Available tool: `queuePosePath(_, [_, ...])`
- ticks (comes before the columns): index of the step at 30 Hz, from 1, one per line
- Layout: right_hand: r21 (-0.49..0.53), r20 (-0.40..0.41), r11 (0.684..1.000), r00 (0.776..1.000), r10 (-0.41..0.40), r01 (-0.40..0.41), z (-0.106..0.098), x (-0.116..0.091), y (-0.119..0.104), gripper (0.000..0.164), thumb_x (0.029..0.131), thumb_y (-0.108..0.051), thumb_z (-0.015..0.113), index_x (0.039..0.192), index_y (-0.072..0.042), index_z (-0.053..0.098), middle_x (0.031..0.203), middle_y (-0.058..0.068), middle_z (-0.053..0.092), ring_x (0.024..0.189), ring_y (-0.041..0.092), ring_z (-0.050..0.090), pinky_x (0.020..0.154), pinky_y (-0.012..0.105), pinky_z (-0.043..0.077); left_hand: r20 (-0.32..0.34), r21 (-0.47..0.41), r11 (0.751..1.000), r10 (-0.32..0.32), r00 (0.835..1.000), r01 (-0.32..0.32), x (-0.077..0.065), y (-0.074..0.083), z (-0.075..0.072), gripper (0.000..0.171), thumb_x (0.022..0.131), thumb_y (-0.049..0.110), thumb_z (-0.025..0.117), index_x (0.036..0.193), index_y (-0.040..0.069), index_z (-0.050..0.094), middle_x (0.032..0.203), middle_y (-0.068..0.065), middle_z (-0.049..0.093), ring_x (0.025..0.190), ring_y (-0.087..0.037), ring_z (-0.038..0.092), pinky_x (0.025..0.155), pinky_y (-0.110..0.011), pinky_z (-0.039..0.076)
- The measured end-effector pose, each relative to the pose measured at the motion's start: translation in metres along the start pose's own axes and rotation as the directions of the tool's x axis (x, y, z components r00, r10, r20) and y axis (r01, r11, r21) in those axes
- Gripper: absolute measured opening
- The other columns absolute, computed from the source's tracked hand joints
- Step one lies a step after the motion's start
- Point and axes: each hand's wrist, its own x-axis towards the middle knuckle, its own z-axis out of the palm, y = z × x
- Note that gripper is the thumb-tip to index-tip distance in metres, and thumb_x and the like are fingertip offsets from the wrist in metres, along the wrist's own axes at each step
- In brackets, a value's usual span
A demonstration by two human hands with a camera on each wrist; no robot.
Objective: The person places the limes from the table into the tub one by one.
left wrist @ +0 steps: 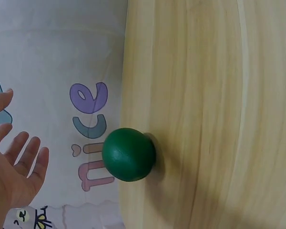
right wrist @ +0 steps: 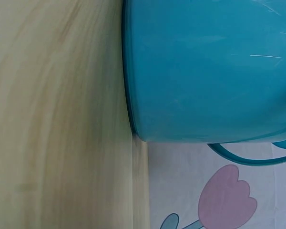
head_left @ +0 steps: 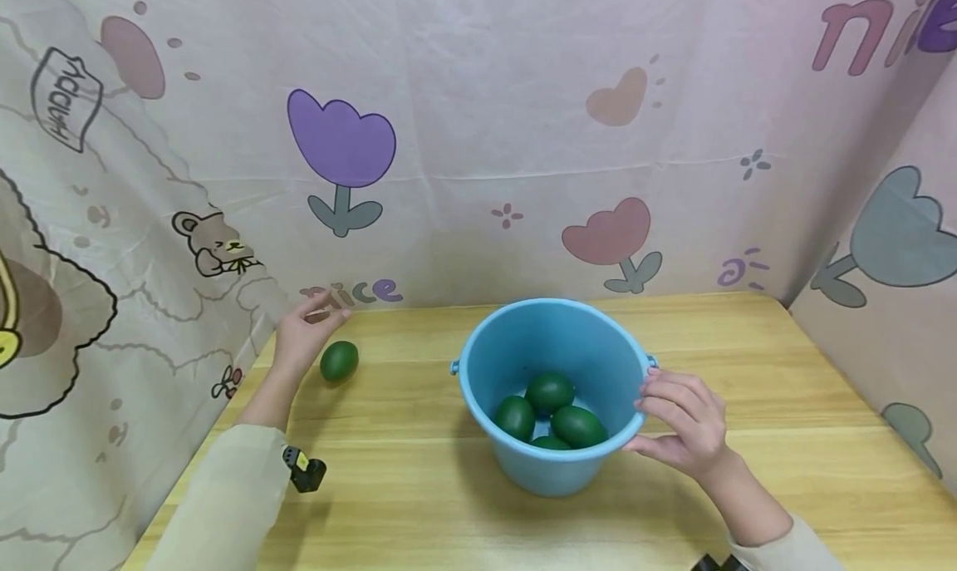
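A smooth dark green oval fruit [head_left: 340,361], avocado-like, lies on the wooden table at the left. My left hand [head_left: 305,332] hovers just beyond and above it, fingers loosely bent and holding nothing. The left wrist view has a gap between that hand [left wrist: 19,174] and the green fruit [left wrist: 128,154]. A light blue bucket [head_left: 549,471] stands upright at the middle right, with several similar fruits [head_left: 550,393] at its bottom. My right hand [head_left: 688,417] grips the bucket's right rim, fingertips over the edge and thumb lower outside. The right wrist view shows the bucket's side [right wrist: 205,71] but no hand.
The wooden table [head_left: 396,504] reaches back to a printed cloth [head_left: 463,122] hanging behind it and at both sides. The bucket's handle [right wrist: 248,161] hangs on its far side in the right wrist view.
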Motion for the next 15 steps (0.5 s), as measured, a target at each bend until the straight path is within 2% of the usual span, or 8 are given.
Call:
queuePosePath(6, [-0.002, 0.002, 1.000, 1.000, 0.001, -0.001, 0.000, -0.001, 0.000, 0.051, 0.079, -0.046, 0.071, 0.063, 0.001, 0.059, 0.062, 0.015, 0.058, 0.062, 0.027, 0.055, 0.088, 0.027, 0.052, -0.007, 0.033, 0.999, -0.023, 1.000, 0.023, 0.001, -0.007, 0.001, 0.073, 0.087, 0.044, 0.065, 0.146, 0.013, 0.036, 0.148, -0.015, 0.038, 0.133, -0.036, 0.038, 0.106, -0.050, 0.036])
queuePosePath(10, [-0.006, 0.004, 1.000, 1.000, 0.002, -0.002, 0.001, -0.001, 0.001, 0.052, 0.079, -0.046, 0.071, 0.063, 0.001, 0.059, 0.062, 0.015, 0.058, 0.062, 0.027, 0.054, 0.088, 0.027, 0.052, -0.031, 0.061, 0.998, -0.007, 1.000, 0.009, 0.003, -0.012, 0.002, 0.072, 0.087, 0.041, 0.065, 0.145, 0.009, 0.037, 0.148, -0.015, 0.038, 0.133, -0.038, 0.037, 0.107, -0.049, 0.035])
queuePosePath(15, [0.000, 0.006, 1.000, 1.000, 0.003, -0.003, 0.001, 0.000, 0.002, 0.052, 0.079, -0.046, 0.071, 0.062, 0.002, 0.059, 0.062, 0.015, 0.058, 0.061, 0.027, 0.054, 0.088, 0.027, 0.052, -0.031, 0.061, 0.998, -0.007, 0.999, 0.008, 0.006, -0.025, 0.008, 0.070, 0.089, 0.036, 0.065, 0.145, 0.006, 0.035, 0.149, -0.015, 0.036, 0.133, -0.039, 0.037, 0.107, -0.049, 0.034])
